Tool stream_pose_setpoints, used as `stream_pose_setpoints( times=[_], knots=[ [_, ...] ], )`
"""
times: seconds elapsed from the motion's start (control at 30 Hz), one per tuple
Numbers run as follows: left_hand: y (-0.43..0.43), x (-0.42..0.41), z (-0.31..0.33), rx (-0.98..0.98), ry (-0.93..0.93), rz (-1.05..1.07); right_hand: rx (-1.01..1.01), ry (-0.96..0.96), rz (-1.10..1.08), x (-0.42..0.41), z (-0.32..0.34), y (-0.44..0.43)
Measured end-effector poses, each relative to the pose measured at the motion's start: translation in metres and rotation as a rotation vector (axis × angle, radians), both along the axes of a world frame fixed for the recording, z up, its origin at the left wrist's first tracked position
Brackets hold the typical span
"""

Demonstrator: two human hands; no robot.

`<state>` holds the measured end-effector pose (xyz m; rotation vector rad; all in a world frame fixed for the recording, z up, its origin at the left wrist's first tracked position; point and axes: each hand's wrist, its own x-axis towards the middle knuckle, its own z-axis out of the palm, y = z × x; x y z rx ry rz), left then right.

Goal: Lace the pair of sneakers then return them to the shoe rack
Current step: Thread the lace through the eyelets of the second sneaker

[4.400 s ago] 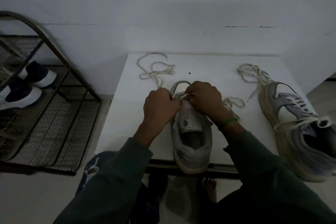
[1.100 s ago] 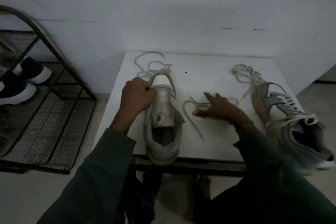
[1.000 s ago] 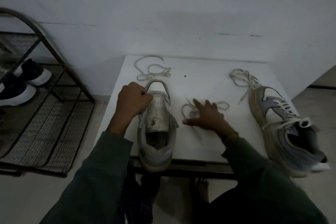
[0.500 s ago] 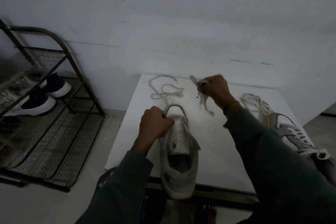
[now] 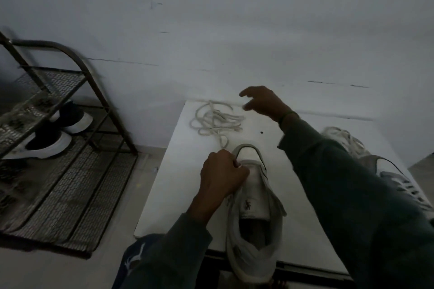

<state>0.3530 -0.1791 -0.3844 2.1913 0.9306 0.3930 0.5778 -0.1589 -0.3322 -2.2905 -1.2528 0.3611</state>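
Left hand (image 5: 223, 173) is down on the unlaced sneaker (image 5: 254, 209), fingers curled tight around the upper's left edge just behind the toe cap, pinning it. That sneaker lies at the near side of the white surface (image 5: 173, 185), toe pointing away towards the wall (image 5: 234, 30), its heel hanging over the front edge and the tongue flopped open with no lace in sight across it. Up at the far edge, the right hand (image 5: 264, 103) hovers with its fingers (image 5: 246, 92) spread and loosely bent, thumb apart from the forefinger, gripping nothing. Just to its left sits the loose lace (image 5: 216, 121), a pale tangle of loops on the surface, one strand trailing back towards the sneaker's toe. Over on the right, the second sneaker (image 5: 399, 183) is half hidden behind the dark green sleeve (image 5: 352, 195), laces threaded across its upper and a bundle of lace spilling beyond its toe. Off to the left on the floor stands the shoe rack (image 5: 77, 73), metal frame and mesh shelves, with a pair of dark shoes (image 5: 47, 145) with white soles on one shelf.
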Motion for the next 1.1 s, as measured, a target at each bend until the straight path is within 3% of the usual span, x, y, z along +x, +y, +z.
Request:
stream_pose_setpoints(
  times=[0.1,0.2,0.3,0.43,0.5,0.6,0.7,0.77,0.83,0.93,1.1],
  knots=[
    [-0.004,0.005,0.000,0.025,0.006,0.006,-0.086,-0.096,-0.314,0.042,-0.037,-0.071],
    [-0.010,0.011,0.000,0.044,0.016,0.013,-0.327,-0.094,-0.636,0.072,-0.075,-0.141],
    [-0.014,0.015,-0.001,0.075,0.017,0.013,-0.358,-0.175,-0.641,0.070,-0.096,-0.169],
    [-0.014,0.014,0.000,0.060,-0.001,0.025,-0.332,-0.427,-0.594,0.061,-0.101,-0.167],
    [-0.014,0.013,0.000,0.061,-0.013,0.027,-0.351,-0.444,-0.588,0.061,-0.100,-0.169],
    [-0.015,0.014,0.000,0.082,-0.006,0.038,-0.164,-0.304,-0.673,0.066,-0.080,-0.176],
    [-0.017,0.014,-0.001,0.093,-0.007,0.045,0.248,-0.109,-0.725,0.076,-0.026,-0.177],
    [-0.020,0.013,-0.002,0.080,-0.025,0.056,0.594,0.108,-0.673,0.076,0.023,-0.179],
    [-0.024,0.011,-0.001,0.056,-0.039,0.074,0.764,0.402,-0.557,0.061,0.075,-0.183],
    [-0.029,0.012,0.006,0.021,-0.108,0.105,0.598,0.475,-0.271,0.021,0.133,-0.185],
    [-0.059,0.021,0.111,-0.128,-0.578,-0.284,0.268,0.355,0.111,-0.055,0.191,-0.194]
  ],
)
